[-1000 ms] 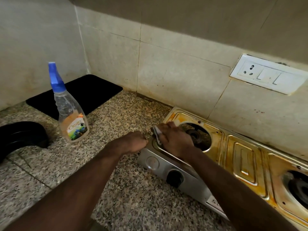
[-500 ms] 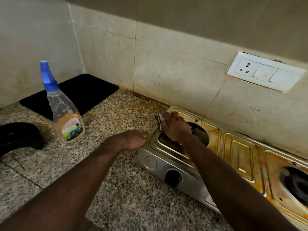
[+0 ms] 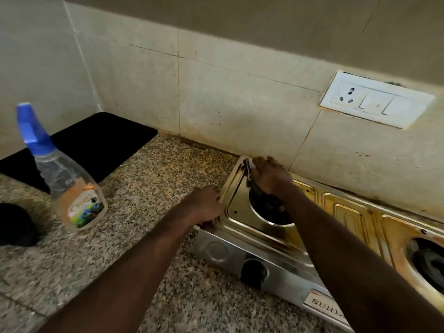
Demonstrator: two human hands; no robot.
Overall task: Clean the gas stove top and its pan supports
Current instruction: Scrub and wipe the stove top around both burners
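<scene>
At the far left corner of the stove top [image 3: 240,207], the right hand [image 3: 269,175] has its grip curled round a small scrubbing pad [image 3: 248,165], pressing it into the raised rim just beside the wall. The left hand [image 3: 204,207] closes its grip on the stove's left edge, which I judge is to steady the stove against the scrubbing. Below the right wrist sits the left burner well [image 3: 271,215], and the panel round it shows bright steel, with some brown along its near edge. Outward to the right, the middle panel [image 3: 348,219] and the panel round the right burner [image 3: 430,263] are yellow-brown with grease. By that, roughly 1 of 3 panels looks cleaned and 2 are left. No pan supports sit over the 2 burners, and I cannot tell where they are or whether they have been washed. A spray bottle [image 3: 67,179] stands on the granite bench [image 3: 144,212], well apart from the stove on its left, near a black mat [image 3: 96,140].
</scene>
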